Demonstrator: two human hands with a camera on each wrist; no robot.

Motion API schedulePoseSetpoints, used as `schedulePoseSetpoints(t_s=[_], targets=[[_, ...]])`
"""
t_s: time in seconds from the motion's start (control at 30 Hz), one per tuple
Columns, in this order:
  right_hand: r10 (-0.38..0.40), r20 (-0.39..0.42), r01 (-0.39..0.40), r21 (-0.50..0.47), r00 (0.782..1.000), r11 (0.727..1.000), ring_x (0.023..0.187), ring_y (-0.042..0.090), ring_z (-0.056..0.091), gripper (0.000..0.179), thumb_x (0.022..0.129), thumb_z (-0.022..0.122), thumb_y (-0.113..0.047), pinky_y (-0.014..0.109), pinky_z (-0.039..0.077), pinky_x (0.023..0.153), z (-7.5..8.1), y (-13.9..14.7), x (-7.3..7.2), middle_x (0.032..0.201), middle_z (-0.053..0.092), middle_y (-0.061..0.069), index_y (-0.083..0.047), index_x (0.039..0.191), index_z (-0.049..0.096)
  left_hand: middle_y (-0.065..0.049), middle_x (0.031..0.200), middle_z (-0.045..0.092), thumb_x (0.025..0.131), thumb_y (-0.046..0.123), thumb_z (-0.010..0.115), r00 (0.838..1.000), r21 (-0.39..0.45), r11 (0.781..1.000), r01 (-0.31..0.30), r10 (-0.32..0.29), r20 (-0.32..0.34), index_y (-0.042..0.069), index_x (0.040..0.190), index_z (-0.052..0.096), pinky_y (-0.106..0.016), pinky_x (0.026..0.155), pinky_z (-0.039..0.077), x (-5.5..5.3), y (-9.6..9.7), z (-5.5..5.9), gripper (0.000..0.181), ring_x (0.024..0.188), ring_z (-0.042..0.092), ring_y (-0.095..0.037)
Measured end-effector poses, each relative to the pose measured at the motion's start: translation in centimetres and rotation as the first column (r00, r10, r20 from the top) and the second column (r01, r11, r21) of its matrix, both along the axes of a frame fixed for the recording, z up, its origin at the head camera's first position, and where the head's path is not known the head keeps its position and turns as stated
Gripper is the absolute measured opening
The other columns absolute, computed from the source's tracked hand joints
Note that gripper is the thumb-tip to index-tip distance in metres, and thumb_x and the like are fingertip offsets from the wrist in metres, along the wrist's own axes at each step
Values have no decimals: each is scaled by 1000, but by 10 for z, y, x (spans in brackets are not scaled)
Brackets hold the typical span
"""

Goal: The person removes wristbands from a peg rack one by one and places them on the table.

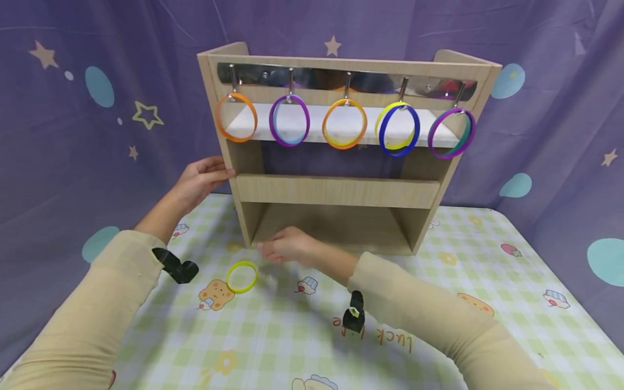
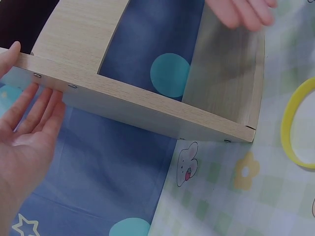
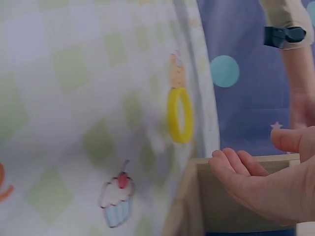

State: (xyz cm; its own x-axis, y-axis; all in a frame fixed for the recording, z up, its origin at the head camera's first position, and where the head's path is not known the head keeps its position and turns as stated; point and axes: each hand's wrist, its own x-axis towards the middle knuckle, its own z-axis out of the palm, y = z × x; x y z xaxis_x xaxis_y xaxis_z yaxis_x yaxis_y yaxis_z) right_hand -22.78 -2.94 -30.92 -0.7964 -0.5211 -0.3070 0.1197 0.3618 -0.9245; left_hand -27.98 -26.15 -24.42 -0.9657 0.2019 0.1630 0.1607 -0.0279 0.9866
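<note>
A wooden shelf [image 1: 336,190] stands on the table. My left hand [image 1: 202,176] holds its left side panel, thumb over the front edge and fingers against the outer face, as the left wrist view [image 2: 29,123] shows. Low in front of the shelf, my right hand [image 1: 287,245] holds nothing, its fingers loosely bent. A yellow ring [image 1: 228,281] lies flat on the tablecloth, apart from and just left of the right hand. Rings hang from the shelf's hooks: orange [image 1: 255,116], purple [image 1: 307,122], another orange [image 1: 365,122], blue [image 1: 417,127] and purple [image 1: 473,127].
A metal strip [image 1: 312,76] bearing the hooks runs along the shelf's upper front. Some hooks carry a second ring behind, such as a yellow one [image 1: 378,127]. A checked tablecloth [image 1: 487,260] covers the table. Purple curtains [image 1: 122,49] hang behind and at both sides.
</note>
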Motion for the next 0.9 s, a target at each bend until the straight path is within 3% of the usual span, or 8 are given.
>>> schedulePoseSetpoints(t_s=[0.27, 0.6, 0.9], targets=[[11, 35, -9, -54, 999, 998, 123, 30, 58, 42, 97, 58, -18, 37, 49, 105, 33, 7, -2, 129, 62, 20, 7, 130, 54, 10, 100, 64, 92, 3, 61, 1000, -15, 1000, -10, 10, -21, -15, 145, 20, -9, 85, 51, -2, 2, -1, 70, 93, 63, 0], [39, -3, -39, -90, 999, 995, 126, 29, 57, 44, 99, 55, -20, 36, 46, 108, 67, 15, -5, 133, 59, 21, 6, 134, 50, 11, 100, 63, 92, 4, 61, 1000, -32, 999, -21, 21, -14, -14, 146, 20, -9, 85, 50, -2, 1, 1, 71, 93, 63, 1], [6, -41, -10, -104, 999, 994, 127, 28, 56, 42, 99, 55, -19, 35, 46, 108, 95, 25, -9, 134, 58, 20, 6, 133, 51, 10, 103, 60, 92, 4, 61, 1000, -38, 999, -15, 15, -6, -14, 147, 17, -8, 85, 49, -2, -2, -1, 73, 94, 62, 1]])
